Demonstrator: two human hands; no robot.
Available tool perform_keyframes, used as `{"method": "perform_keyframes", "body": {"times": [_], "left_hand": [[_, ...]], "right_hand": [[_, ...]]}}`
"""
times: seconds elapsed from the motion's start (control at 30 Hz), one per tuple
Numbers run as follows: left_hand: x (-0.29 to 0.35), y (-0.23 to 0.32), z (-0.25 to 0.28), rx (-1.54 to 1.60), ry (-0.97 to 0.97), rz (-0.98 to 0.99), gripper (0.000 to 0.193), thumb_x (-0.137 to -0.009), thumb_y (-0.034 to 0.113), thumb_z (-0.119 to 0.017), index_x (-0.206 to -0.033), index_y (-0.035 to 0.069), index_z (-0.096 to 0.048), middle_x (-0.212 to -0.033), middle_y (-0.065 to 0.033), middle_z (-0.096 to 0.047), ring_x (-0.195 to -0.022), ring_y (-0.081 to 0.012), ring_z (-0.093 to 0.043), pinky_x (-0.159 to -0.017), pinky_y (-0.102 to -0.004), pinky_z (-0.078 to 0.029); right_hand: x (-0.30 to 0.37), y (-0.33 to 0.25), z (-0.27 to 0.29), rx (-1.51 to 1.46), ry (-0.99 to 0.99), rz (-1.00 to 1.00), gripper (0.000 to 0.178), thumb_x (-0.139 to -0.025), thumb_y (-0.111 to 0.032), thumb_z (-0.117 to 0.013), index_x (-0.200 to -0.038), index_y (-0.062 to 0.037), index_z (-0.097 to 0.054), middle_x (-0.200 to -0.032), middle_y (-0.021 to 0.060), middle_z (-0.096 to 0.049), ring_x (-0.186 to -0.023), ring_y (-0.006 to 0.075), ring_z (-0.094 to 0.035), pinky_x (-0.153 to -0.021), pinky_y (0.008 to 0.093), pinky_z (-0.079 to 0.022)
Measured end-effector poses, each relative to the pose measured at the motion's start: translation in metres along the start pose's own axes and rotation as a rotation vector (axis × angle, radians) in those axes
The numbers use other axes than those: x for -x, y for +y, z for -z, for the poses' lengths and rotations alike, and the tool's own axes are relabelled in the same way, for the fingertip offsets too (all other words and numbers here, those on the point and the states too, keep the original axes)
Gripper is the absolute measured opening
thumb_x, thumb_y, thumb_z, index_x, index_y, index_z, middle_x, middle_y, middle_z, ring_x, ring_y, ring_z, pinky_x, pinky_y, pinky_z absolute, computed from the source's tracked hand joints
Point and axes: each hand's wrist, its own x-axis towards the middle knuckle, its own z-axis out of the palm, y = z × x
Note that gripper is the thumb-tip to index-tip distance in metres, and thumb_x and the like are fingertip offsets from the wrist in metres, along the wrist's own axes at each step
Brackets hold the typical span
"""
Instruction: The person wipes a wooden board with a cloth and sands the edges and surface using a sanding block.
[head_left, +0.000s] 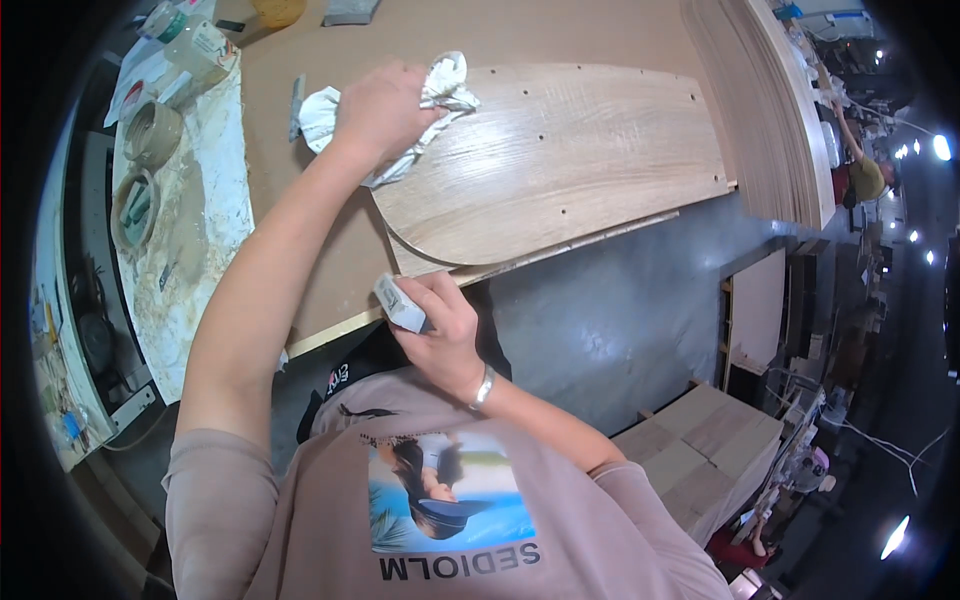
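My left hand (385, 112) is closed round a crumpled white cloth (447, 88), which lies against the rounded left end of a wood-grain panel (560, 150). That panel is flat, pale brown and glossy, with several small dark holes in it. Close to my body, by the bench's front edge, my right hand (445, 325) grips a small whitish block-shaped thing (398, 303) with a printed mark; its kind does not show clearly. A thin grey flat blade-like tool (297, 105) lies just left of the cloth.
A paste-stained white side surface (205, 250) on the left carries bowls (135, 210) and a clear plastic container (203, 50). A tall stack of panels (760, 110) stands at the back right. Stacked boards (700, 450) sit lower right. Another person (865, 180) is far right.
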Motion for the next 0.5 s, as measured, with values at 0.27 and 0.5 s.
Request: {"method": "perform_keyframes", "body": {"times": [0.27,0.5], "left_hand": [[0.031,0.039,0.025,0.31,0.271,-0.485,0.067,-0.08,0.035,-0.076,-0.138,0.009,-0.055,-0.142,-0.0146,-0.054,-0.124,-0.0358,-0.05,-0.106,-0.0435,-0.042],[0.117,0.034,0.07,0.804,0.118,-0.165,0.057,-0.072,0.002,-0.072,-0.128,0.006,-0.062,-0.115,-0.0115,-0.062,-0.106,-0.022,-0.06,-0.091,-0.0324,-0.05]], "right_hand": [[-0.08,-0.019,0.09,-0.217,0.3,-0.241,0.024,-0.088,-0.005,-0.071,-0.11,0.0035,-0.065,-0.095,0.0072,-0.068,-0.084,0.0153,-0.065,-0.077,0.0292,-0.054],[-0.129,-0.017,0.1,-0.621,-0.508,-0.434,0.031,-0.094,-0.021,-0.069,-0.112,0.0039,-0.064,-0.09,0.0061,-0.066,-0.08,0.0109,-0.062,-0.072,0.0265,-0.052]]}}
